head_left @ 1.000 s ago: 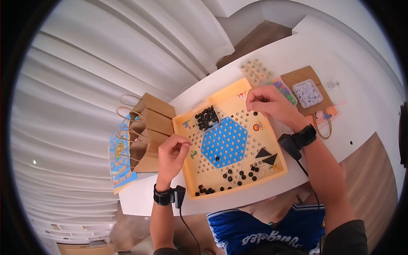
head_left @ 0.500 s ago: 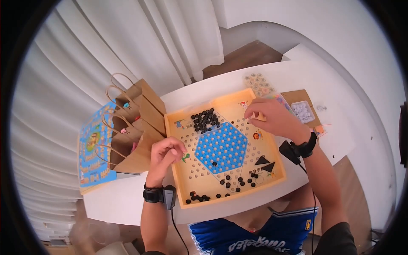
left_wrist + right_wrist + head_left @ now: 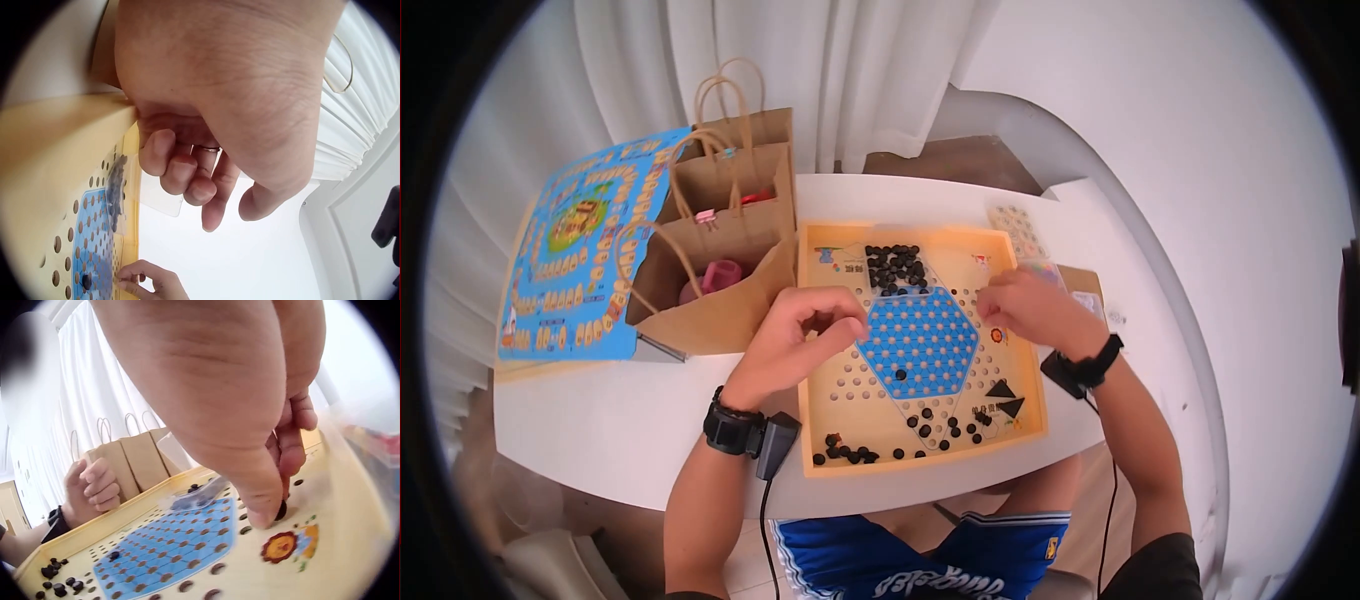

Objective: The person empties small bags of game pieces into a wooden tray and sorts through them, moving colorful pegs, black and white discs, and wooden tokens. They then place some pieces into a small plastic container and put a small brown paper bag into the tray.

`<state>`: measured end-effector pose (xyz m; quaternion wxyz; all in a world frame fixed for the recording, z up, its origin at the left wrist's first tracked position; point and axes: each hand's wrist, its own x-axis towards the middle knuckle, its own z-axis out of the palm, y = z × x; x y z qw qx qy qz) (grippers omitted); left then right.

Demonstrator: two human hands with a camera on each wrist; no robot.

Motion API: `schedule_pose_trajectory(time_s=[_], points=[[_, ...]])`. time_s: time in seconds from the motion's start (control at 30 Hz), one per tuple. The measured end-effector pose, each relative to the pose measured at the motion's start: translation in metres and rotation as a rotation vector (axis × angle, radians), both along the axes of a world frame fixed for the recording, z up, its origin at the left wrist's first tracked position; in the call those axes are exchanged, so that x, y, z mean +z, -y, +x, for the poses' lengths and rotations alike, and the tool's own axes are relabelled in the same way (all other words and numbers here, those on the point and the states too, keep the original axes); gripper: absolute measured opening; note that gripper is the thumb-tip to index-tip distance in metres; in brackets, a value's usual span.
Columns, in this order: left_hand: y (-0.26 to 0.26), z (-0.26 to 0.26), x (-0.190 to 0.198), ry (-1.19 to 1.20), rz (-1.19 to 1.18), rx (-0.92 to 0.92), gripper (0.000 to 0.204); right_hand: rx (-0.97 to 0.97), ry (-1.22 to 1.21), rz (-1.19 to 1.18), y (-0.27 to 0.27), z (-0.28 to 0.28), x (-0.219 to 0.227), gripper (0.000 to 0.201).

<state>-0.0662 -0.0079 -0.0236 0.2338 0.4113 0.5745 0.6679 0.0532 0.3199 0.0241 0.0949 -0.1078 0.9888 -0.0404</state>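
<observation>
My right hand (image 3: pixel 1040 312) is low over the right side of a wooden game board (image 3: pixel 1022 390), its thumb and fingertip pinching a small black game piece (image 3: pixel 281 510) beside the printed lion. My left hand (image 3: pixel 805 335) hovers at the board's left edge, fingers loosely curled and holding nothing. Between the hands lies the board's blue hexagon (image 3: pixel 920 345) of holes, with one black piece (image 3: pixel 901 375) on it. A clear box of black pieces (image 3: pixel 895 268) sits at the far side of the board. Several loose black pieces (image 3: pixel 945 445) lie along the near side.
Brown paper bags (image 3: pixel 735 270) stand left of the board, in front of a blue printed game sheet (image 3: pixel 580 240). Two black triangles (image 3: pixel 1006 400) lie at the board's right. Behind my right hand are boxes of round discs (image 3: pixel 1017 230) and white pieces (image 3: pixel 1088 300) on the white table (image 3: pixel 570 430).
My right hand has come down to the black piece near the lion, which lay uncovered a second ago. The left hand stays empty by the left edge. The head view has turned left.
</observation>
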Motion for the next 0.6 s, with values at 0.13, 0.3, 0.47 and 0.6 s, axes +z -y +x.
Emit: schedule_pose_trajectory(time_s=[0.13,0.3,0.47,0.6], points=[[0.001,0.001,-0.001,0.035,-0.054,-0.014,0.013,0.027,0.051,-0.304,0.058,0.010,0.010,0.008],[-0.003,0.001,-0.008,0.056,0.025,0.002,0.011,0.187,0.022,-0.408,0.104,0.005,-0.011,0.010],[-0.001,-0.003,-0.012,0.027,-0.023,-0.043,0.011,0.128,0.162,-0.426,0.110,-0.004,-0.010,0.011],[-0.002,-0.004,-0.012,0.031,-0.008,-0.051,0.010,0.121,0.258,-0.390,0.112,-0.002,0.000,0.011]])
